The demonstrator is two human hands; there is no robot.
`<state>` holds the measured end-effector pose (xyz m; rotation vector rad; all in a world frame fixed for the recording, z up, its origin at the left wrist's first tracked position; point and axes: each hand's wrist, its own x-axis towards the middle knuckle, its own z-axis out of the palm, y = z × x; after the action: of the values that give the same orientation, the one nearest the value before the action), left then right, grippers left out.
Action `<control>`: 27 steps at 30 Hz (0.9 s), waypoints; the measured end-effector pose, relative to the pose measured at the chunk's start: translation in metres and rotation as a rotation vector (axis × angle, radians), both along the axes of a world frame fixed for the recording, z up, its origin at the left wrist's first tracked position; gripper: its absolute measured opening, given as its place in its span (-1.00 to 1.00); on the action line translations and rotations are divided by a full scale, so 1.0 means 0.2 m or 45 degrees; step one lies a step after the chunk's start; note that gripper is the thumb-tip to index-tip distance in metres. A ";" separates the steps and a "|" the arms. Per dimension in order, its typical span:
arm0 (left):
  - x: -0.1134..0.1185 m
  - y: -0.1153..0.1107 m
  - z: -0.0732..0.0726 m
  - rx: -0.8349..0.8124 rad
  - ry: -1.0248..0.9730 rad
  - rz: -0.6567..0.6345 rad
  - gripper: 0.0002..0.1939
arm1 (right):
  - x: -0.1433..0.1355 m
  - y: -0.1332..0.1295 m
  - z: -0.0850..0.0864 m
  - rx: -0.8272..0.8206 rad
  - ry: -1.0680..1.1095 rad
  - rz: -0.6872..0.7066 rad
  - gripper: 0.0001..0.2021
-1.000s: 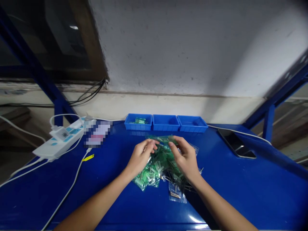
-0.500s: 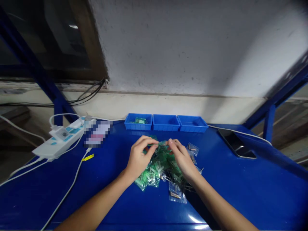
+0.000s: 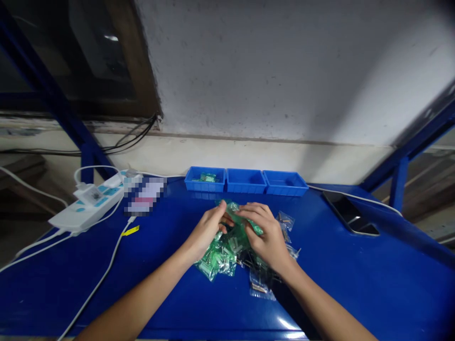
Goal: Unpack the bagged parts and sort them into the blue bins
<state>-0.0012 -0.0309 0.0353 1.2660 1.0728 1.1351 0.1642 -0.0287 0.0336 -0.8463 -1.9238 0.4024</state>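
A pile of small green plastic bags (image 3: 222, 258) with pale pieces in them lies at the middle of the blue table. My left hand (image 3: 208, 232) is at the pile's left side, thumb raised and apart from its bent fingers. Over the right side reaches my right hand (image 3: 265, 232), fingers stretched leftward and thumb lower down, with green plastic showing between. A green bag (image 3: 232, 206) shows between the two hands near the fingertips; neither hand plainly grips it. Clear bags (image 3: 261, 286) with thin metal-coloured pieces lie along the pile's right and near side, partly under my right forearm.
Three blue bins stand in a row by the wall: the left bin (image 3: 205, 186) holds green bags, beside the middle bin (image 3: 246, 188) and right bin (image 3: 286, 190). A power strip (image 3: 76, 213), white cable (image 3: 112, 265) and blurred-out item (image 3: 145, 196) lie left, a phone (image 3: 350, 213) right.
Both hands pinched a small green bag between them before. Now the pinch has loosened; my left thumb is raised, and my right hand has turned over with its fingers spread across the bags.
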 end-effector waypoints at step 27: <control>0.02 -0.01 -0.01 -0.090 -0.173 0.020 -0.52 | -0.02 -0.01 -0.03 -0.234 0.340 -0.074 -0.86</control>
<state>0.0035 -0.0323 0.0337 1.1111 1.0139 1.1678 0.1601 -0.0314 0.0280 -0.9155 -1.6293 0.6313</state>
